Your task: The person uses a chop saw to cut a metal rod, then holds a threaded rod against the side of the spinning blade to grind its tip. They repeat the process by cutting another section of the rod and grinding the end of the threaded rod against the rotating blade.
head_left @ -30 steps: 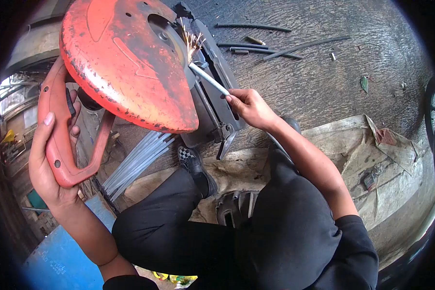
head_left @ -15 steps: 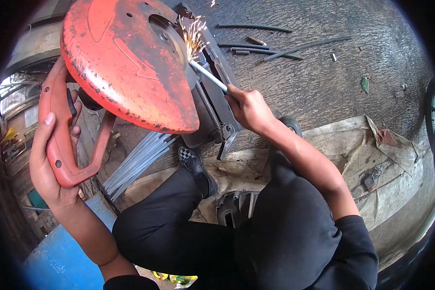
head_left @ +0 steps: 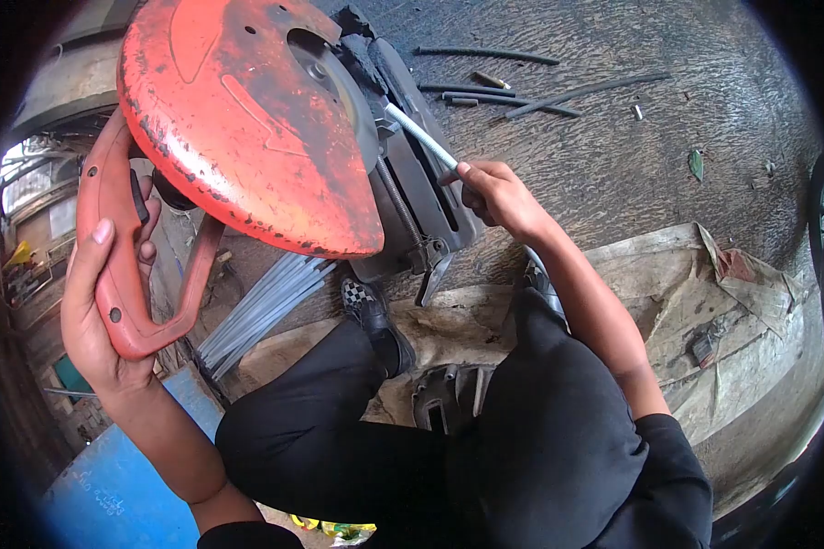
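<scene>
From where I stand, the person's left hand (head_left: 96, 316) is wrapped around the worn orange-red loop handle (head_left: 117, 265) of a cutting machine, the thumb lying along its near side and the fingertips showing past a black trigger. The right hand (head_left: 508, 197) is closed narrowly around the near end of a slim, pale grey round rod (head_left: 421, 137), its thumb on top.

The rod slants up and leftward over the machine's dark metal base (head_left: 417, 215), its far end close beside the thin grey cutting disc (head_left: 359, 101); I can't tell whether the two touch. A big, rounded orange-red metal guard (head_left: 247, 137), scuffed with black, covers much of the disc. A long threaded screw (head_left: 395, 197) runs along the base.

Below the guard, a bundle of long pale grey rods (head_left: 261, 311) lies fanned out, near a black shoe with a checkered patch (head_left: 380, 325). Beyond the base, several dark, thin rods (head_left: 581, 92) lie on the rough grey ground (head_left: 613, 174), two of them crossing. A crumpled, dirty beige cloth (head_left: 641, 311) spreads to the right of the knees.
</scene>
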`<state>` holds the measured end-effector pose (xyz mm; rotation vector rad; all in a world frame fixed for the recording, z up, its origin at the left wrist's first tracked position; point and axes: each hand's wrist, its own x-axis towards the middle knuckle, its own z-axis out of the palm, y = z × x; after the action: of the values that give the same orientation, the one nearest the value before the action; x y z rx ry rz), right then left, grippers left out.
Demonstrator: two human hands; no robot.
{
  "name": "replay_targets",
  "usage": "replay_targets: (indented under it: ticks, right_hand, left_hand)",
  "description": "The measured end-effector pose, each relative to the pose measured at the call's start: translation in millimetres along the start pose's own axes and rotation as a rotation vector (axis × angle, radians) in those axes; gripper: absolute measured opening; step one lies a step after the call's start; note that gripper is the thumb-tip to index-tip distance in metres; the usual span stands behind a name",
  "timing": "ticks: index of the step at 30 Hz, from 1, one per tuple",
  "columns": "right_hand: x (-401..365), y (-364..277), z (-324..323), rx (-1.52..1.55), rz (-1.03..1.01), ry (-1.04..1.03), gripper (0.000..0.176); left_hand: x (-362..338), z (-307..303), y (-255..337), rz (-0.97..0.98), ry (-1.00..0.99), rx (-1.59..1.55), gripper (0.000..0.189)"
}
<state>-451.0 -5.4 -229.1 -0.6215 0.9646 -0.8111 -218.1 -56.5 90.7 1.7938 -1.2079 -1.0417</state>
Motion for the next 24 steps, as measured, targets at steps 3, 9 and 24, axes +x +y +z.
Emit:
replay_targets:
  ticks: [3,9,24]
  right_hand:
    - [-3,0,5,0.038,0.066,-0.082,0.035]
    - [2,11,16,-0.170,-0.082,-0.103,0.034]
    - [11,-31,-5,-0.881,-0.266,0.311,0.028]
  left_hand:
    - [-2,4,0,0.015,0.051,-0.024,0.045]
    - [-1,3,0,0.007,0.027,-0.033,0.045]
    - [3,-6,0,-0.016,-0.017,0.032,0.044]
